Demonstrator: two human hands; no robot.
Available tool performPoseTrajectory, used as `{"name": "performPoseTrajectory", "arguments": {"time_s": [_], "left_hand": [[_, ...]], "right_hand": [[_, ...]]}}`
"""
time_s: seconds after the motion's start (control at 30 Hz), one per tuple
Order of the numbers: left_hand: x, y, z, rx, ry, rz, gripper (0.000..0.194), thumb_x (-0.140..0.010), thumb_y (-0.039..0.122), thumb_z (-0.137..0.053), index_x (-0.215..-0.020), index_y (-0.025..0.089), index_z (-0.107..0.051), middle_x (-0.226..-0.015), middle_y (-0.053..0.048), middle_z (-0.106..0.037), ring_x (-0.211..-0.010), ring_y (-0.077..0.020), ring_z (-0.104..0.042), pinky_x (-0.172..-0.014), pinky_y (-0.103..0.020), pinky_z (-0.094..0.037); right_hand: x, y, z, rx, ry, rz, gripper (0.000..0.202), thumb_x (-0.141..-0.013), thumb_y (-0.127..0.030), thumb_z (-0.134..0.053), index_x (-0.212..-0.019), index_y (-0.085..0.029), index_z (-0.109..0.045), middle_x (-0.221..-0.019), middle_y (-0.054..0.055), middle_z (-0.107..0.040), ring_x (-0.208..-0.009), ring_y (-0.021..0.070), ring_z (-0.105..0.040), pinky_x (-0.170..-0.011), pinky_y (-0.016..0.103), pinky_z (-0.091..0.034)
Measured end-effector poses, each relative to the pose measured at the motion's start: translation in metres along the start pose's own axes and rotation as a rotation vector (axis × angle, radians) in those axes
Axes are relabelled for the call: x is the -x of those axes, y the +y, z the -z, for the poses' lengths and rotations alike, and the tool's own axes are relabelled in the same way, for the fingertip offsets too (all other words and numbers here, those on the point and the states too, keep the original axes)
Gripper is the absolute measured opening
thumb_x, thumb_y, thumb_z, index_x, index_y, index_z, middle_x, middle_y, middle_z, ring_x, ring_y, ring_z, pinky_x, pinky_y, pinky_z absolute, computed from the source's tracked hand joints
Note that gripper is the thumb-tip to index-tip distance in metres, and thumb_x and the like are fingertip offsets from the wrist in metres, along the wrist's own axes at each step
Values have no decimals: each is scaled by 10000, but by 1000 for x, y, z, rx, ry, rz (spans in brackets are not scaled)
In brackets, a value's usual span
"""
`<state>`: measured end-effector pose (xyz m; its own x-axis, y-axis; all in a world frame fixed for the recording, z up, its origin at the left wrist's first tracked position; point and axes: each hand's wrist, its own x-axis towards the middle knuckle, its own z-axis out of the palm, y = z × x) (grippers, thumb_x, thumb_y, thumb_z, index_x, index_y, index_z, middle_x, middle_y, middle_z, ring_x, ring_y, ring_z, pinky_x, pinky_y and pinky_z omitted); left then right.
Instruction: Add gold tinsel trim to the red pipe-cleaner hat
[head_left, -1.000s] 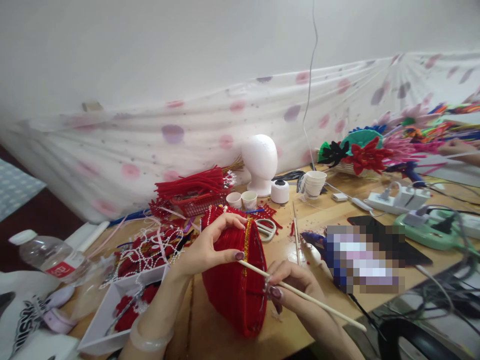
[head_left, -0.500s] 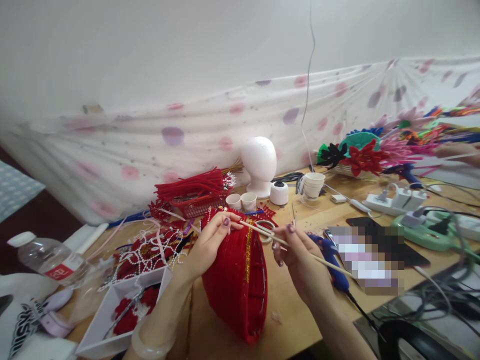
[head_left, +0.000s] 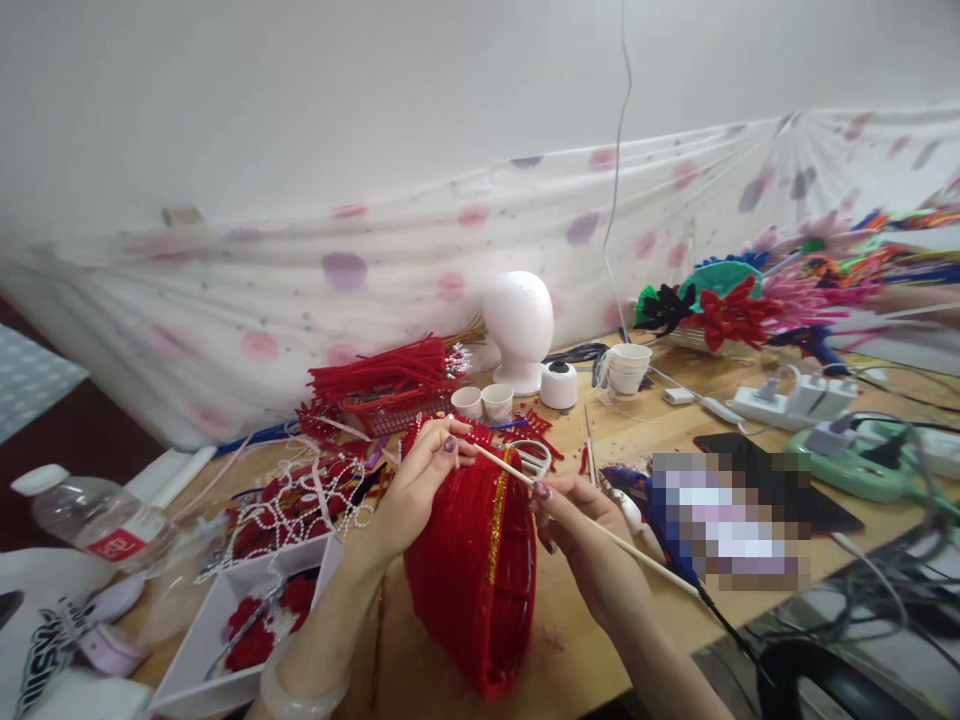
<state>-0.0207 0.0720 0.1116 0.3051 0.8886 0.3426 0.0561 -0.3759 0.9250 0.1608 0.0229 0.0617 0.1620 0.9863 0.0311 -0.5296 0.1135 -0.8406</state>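
Note:
A thin pale wooden stick (head_left: 645,556) slants across the middle, pinched by my right hand (head_left: 589,525) between thumb and fingers. Its far tip meets the fingertips of my left hand (head_left: 420,485), which are closed in a pinch; anything between them is too small to make out. My left wrist wears a pale bangle (head_left: 304,697). Below the stick stands a red fuzzy crown-like headpiece (head_left: 457,590), on its side with its hollow facing right. A gold sequin strip (head_left: 496,520) runs along its edge.
At left are a white box (head_left: 191,640) of red pieces, strings of white beads (head_left: 315,500) and a bottle (head_left: 105,520). Behind stand a foam head (head_left: 519,325), paper cups (head_left: 497,403) and a red basket (head_left: 397,410). At right lie a blue glue gun (head_left: 671,535), power strips (head_left: 847,465) and cables.
My right hand has shifted slightly down and rotated on the stick, its fingers now closer together. My left hand and the red headpiece have barely moved.

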Motion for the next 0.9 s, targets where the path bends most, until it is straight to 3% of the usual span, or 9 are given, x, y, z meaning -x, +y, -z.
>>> {"name": "performPoseTrajectory", "arguments": {"time_s": [0.2,0.37,0.57,0.7,0.8,0.9], "left_hand": [[0,4,-5,76,21,9,355,-878,547,-625,-961,218,-520,-1022,-39,-661,-934,-172,-623,-922,-349,-459],[2,7,-8,3,8,38,371,-846,497,-689,-1022,213,-528,-861,14,-613,-819,-133,-577,-797,-273,-437],[1,7,-8,46,13,28,337,-824,372,-731,-1027,203,-522,-806,33,-601,-770,-116,-559,-758,-252,-425],[2,6,-5,95,-42,13,333,-808,301,-745,-1040,202,-527,-792,31,-603,-790,-121,-565,-781,-260,-428],[3,5,-2,96,-71,1,302,-820,260,-726,-1051,198,-541,-792,26,-593,-815,-126,-566,-802,-269,-429],[3,4,-2,129,-85,1,312,-826,253,-720,-1068,206,-530,-873,4,-613,-862,-134,-581,-836,-283,-445]], "right_hand": [[0,0,3,41,-17,31,302,-570,-422,-920,-714,-203,-771,-688,16,-698,-503,52,-457,-464,179,-363],[1,3,5,51,-44,70,261,-558,-394,-921,-720,-236,-789,-657,2,-681,-501,64,-467,-453,187,-362],[5,10,11,69,-183,113,154,-701,-359,-858,-744,-239,-772,-758,1,-692,-608,85,-535,-543,192,-408],[5,4,9,32,-257,82,229,-754,-441,-808,-804,-220,-776,-790,20,-694,-649,105,-556,-565,204,-422],[4,-1,4,20,-209,34,335,-749,-524,-787,-816,-196,-771,-693,21,-679,-578,94,-535,-524,199,-397],[3,-3,2,78,-129,28,338,-700,-500,-835,-755,-184,-729,-620,1,-656,-527,79,-517,-500,187,-377]]}}
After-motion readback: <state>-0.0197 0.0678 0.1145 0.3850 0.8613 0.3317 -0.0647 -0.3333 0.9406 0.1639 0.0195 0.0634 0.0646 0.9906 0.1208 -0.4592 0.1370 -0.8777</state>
